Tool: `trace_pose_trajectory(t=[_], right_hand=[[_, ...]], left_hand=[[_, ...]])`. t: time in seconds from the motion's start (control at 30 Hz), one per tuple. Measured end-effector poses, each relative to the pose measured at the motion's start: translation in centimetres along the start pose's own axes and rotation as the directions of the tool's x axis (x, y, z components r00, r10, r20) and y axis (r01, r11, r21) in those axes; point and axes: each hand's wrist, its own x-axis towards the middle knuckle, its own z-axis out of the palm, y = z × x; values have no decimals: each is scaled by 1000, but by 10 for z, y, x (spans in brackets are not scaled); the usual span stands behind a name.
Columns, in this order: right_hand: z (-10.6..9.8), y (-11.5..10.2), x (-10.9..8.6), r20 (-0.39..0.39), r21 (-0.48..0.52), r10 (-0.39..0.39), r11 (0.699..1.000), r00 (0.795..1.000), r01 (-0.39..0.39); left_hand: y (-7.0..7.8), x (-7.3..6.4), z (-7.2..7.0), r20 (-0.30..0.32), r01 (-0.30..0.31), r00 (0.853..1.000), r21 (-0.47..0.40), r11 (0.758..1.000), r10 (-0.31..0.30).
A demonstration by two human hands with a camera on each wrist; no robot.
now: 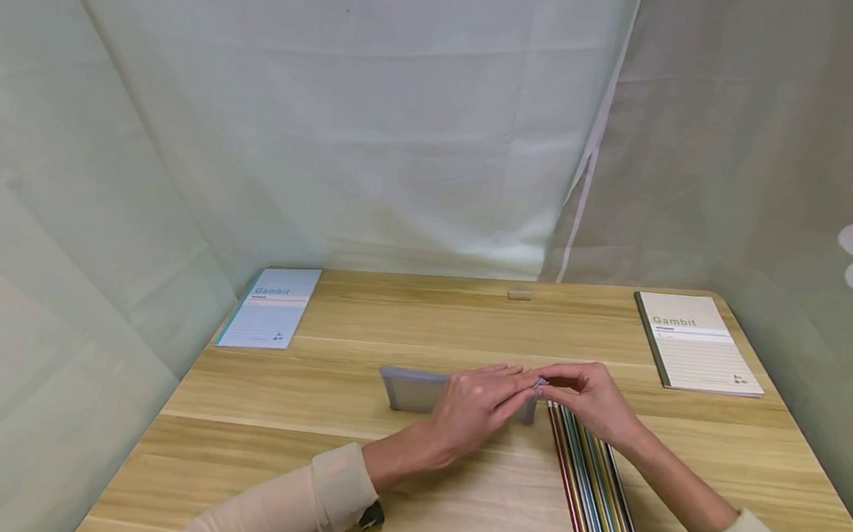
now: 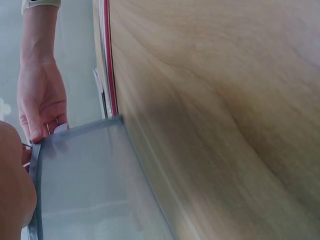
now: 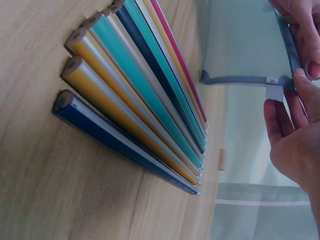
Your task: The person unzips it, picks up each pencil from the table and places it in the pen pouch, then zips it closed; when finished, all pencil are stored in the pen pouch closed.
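- Your left hand [image 2: 15, 182], cut off in its wrist view, grips the translucent pouch [image 2: 90, 180] along its edge.
- Your right hand [image 1: 592, 403] pinches its corner, fingertips partly hidden.
- Pencils [image 1: 590, 479] lie beneath those fingers, some tips covered.

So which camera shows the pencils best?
The right wrist view: the pencils lie close, with colours and most ends clear. The head view shows them smaller, partly behind the right hand; the left wrist view, only a thin sliver.

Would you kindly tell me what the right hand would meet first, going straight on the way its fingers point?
Pinching at the corner of the grey pouch, the right hand would probably meet the left hand first; they look very close in the head view, though depth leaves contact unclear.
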Motion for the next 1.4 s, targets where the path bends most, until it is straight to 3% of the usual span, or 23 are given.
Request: trace_pose_trajectory(t=[0.17, 0.37, 0.53, 0.77, 1.03, 1.27, 1.4], right_hand=[[2, -1, -1, -17, 11, -4, 1000, 1000, 4], [5, -2, -3, -41, 27, -14, 1000, 999, 16], [5, -4, -5, -56, 16, -23, 1000, 998, 24], [8, -3, -5, -77, 8, -43, 999, 996, 43], [10, -4, -6, -88, -16, -59, 998, 994, 58], [7, -3, -9, -106, -37, -77, 997, 991, 74], [6, -2, -10, -104, -22, -74, 997, 992, 72]], left_hand=[[0, 0, 0, -27, 24, 999, -7, 1000, -24], [2, 1, -1, -60, 116, 991, -73, 991, -121], [2, 4, -4, -69, 208, 974, -108, 972, -216], [-1, 7, -15, 1, 332, 943, -55, 942, -332], [-6, 1, -22, 6, 348, 937, 51, 936, -349], [-13, -9, -35, 6, 408, 913, 52, 912, -408], [-20, -17, -43, -1, 421, 907, 34, 906, -421]])
